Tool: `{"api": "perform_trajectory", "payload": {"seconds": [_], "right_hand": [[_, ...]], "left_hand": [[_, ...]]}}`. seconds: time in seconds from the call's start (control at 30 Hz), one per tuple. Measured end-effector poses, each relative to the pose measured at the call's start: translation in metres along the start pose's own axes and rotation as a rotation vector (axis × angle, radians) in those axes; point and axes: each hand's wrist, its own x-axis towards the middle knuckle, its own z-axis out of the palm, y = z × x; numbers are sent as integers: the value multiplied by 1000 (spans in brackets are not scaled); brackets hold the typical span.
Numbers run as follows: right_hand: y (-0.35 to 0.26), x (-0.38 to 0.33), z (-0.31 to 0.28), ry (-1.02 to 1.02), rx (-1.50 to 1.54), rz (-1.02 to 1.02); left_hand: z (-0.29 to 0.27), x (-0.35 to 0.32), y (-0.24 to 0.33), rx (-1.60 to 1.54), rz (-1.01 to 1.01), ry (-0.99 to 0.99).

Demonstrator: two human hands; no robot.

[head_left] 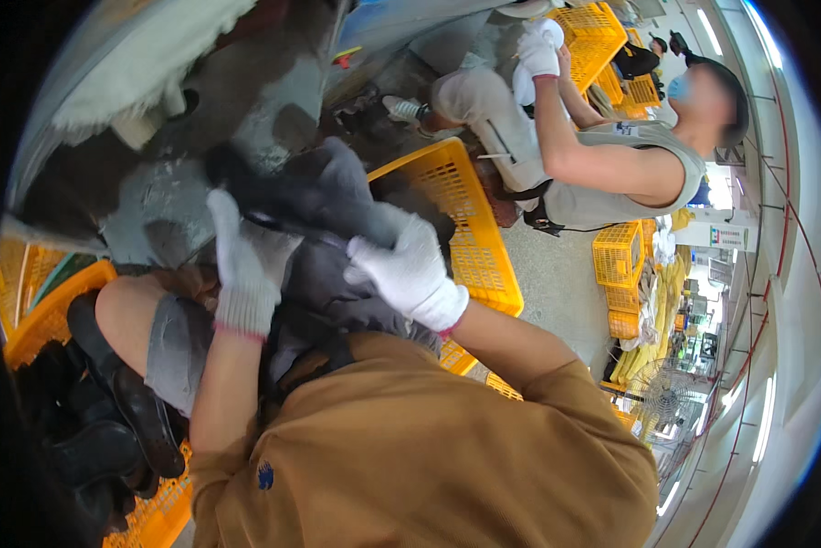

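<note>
Across my lap lies a long black shoe point(292, 205), smeared by motion, so its exact shape is hard to make out. Both my hands wear white knit gloves. My right hand point(406, 274) is closed round the near right end of the shoe. Beside its left part is my left hand point(244, 260), with fingers stretched out; whether the palm touches the shoe I cannot tell. On my left stands a yellow crate point(59, 306) piled with black shoes point(123, 411). Another yellow crate point(484, 242) stands at my right knee, with dark things inside.
In front of me is a grey machine housing point(164, 215) with a white fluffy wheel point(146, 64) at the upper left. A co-worker point(602, 155) in white gloves sits to the right, handling something white. Stacked yellow crates point(616, 256) and a standing fan point(662, 393) are farther right.
</note>
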Motion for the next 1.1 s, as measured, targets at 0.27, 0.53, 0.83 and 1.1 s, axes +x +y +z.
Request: {"api": "perform_trajectory", "payload": {"seconds": [0.27, 0.53, 0.83, 1.1], "right_hand": [[-31, 52, 7, 193, 282, -389], [-65, 263, 51, -26, -307, -667], [-59, 142, 21, 76, -68, -777], [-52, 274, 40, 240, -344, -758]], "left_hand": [[50, 142, 19, 35, 115, -233], [9, 86, 141, 1913, 584, 223], [45, 161, 12, 167, 326, -138], [18, 122, 117, 1967, 614, 477]]}}
